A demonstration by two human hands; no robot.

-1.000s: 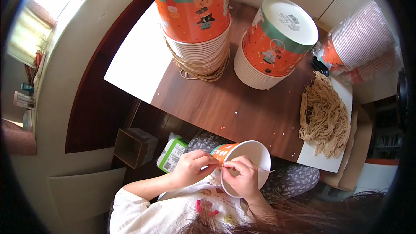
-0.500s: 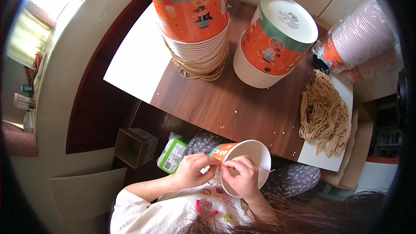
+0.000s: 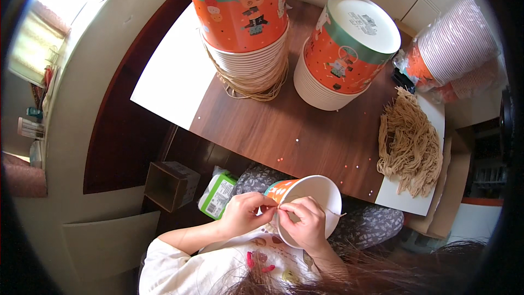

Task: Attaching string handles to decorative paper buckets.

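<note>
Surface (image 3: 256,131): one, brown with white ends, is carrying two inverted bucket stacks.
Left stack (image 3: 240,16): is standing taller, its buckets nesting, tan cord loops (image 3: 252,92) hanging around its lower rims.
Right stack (image 3: 338,60): is standing apart from the left one, likewise nesting.
Wrapped stacks (image 3: 458,43): two are showing at far right, tilting under clear film.
Cord bundle (image 3: 410,147): one tan tangle is lying at the surface's right end.
Held bucket (image 3: 323,194): one is tilting over the lap, a thin cord end (image 3: 342,215) poking out at its right; the right hand (image 3: 305,224) is blocking part of its inside.
Brown box (image 3: 188,179): one is lying open, contents too dark to tell.
Fingers: those of the left hand (image 3: 243,213) and right hand are meeting at the bucket's left rim, pinching closed; what they are gripping is too small to tell.
Dots (image 3: 297,140): about ten, white and orange, are lying scattered across the surface.
</note>
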